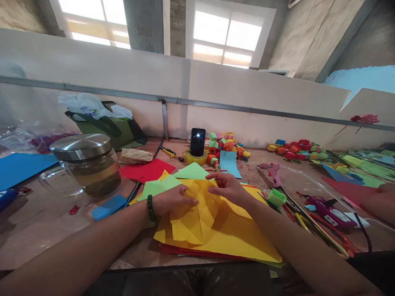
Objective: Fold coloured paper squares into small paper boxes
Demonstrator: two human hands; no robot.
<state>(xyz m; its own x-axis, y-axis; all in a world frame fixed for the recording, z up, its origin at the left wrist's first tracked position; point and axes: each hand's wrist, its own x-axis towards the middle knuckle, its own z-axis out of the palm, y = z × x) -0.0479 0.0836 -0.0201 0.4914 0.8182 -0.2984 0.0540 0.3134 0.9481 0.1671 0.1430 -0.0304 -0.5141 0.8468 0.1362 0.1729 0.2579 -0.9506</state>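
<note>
Head view: one brown tabletop [27, 230]. Back left, one green bag [123, 131]; in front of it, one lidded glass jar [101, 176].

Near edge, middle: one stack of yellow paper [247, 242], red paper [200, 251] showing beneath, layers too tight to count. On the stack, one creased yellow sheet [188, 230], the piece being worked.

Progress, by judgement: partway. Creases are in, but the sheet bulges loosely, with no closed or finished form to it; flattening or shaping appears left undone.

Two hands on the work. Left hand [177, 199] pinches the sheet, thumb on top, fingers hidden behind. Right hand [228, 188] sits at the far right edge of it, thumb and forefinger slightly apart; whether they grip cannot be told.

Smaller items: at least two light green sheets [162, 186] just beyond; one purple tool [331, 213]; one phone [198, 142], upright on one tape roll [197, 158]; one pink glue gun [274, 172]; one yellow knife [168, 151]; one open green paper box [277, 197] right of the stack.

Smallest: paper cubes [230, 146], two heaps, overlapping, not countable.
</note>
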